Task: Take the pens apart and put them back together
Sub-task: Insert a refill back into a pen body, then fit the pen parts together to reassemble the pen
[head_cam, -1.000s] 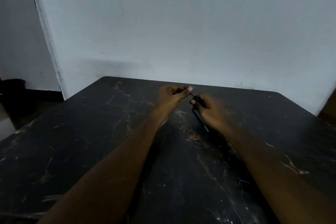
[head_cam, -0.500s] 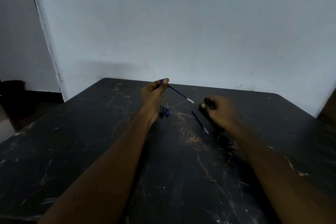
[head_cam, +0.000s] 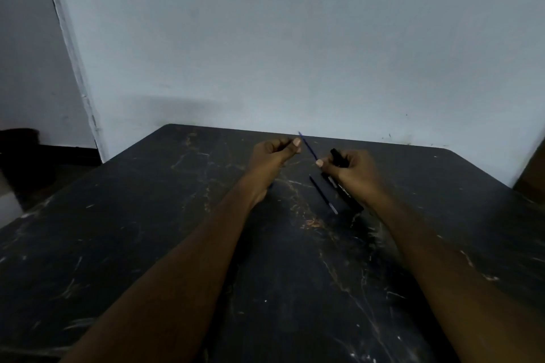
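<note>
Head camera is showing both hands working low over the far part of the dark tabletop (head_cam: 147, 244), close to the wall. The blue refill (head_cam: 308, 146) is slanting between them, thin and blurred. It is looking light, slim and bendy, so I judge it is best pinched close to the end being guided rather than at mid-length, where it would flex, and without hard squeezing. The left hand (head_cam: 272, 156) is curling its fingers, with thumb and forefinger seeming to pinch the refill's upper part. The right hand (head_cam: 354, 174) is wrapping around a black barrel (head_cam: 337, 156), whose end is sticking up past the knuckles, and its thumb is meeting the refill's lower end. The barrel is looking stiff, smooth and probably a little slippery, so a full-finger grip around its middle is suiting it. Lying on the tabletop just below the right hand are a second refill (head_cam: 323, 194) and, beside it, a second barrel (head_cam: 345, 193) with pale print, partly hidden under the wrist.
</note>
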Demonstrator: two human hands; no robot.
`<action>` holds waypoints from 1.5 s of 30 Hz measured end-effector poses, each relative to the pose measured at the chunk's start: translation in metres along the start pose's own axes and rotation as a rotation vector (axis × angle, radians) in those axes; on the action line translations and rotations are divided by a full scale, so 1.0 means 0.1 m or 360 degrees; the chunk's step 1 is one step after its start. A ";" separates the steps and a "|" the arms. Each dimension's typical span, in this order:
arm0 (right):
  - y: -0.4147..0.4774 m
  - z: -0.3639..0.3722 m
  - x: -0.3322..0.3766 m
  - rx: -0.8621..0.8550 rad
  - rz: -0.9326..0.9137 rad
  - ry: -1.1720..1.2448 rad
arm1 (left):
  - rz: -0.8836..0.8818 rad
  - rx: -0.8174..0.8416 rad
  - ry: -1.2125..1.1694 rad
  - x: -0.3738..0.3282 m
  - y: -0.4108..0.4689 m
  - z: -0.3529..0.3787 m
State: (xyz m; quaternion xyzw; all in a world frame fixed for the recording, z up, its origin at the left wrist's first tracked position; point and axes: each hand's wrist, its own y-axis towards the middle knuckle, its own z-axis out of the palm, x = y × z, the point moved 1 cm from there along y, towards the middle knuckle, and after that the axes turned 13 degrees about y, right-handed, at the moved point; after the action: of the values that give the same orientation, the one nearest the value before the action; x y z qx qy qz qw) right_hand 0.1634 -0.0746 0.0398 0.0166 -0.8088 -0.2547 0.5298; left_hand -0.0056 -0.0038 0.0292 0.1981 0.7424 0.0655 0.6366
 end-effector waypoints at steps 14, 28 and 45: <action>0.18 -0.62 -0.55 -0.0275 0.0387 -0.0511 | 0.0559 0.0503 0.1401 -0.01 -0.19 0.30; 0.12 -0.54 -0.49 -0.0277 0.0428 -0.0708 | 0.0337 0.0429 0.1421 0.01 -0.25 0.36; 0.16 -0.44 -0.43 -0.0520 0.0112 -0.0386 | 0.0086 0.0105 0.1952 -0.08 -0.20 0.31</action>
State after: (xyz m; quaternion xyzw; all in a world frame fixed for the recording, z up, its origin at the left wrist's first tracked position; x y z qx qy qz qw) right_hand 0.2245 -0.0648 0.0236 -0.1285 -0.8147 -0.3641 0.4326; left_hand 0.0210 -0.0298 0.0245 0.1626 0.9698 0.1607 0.0850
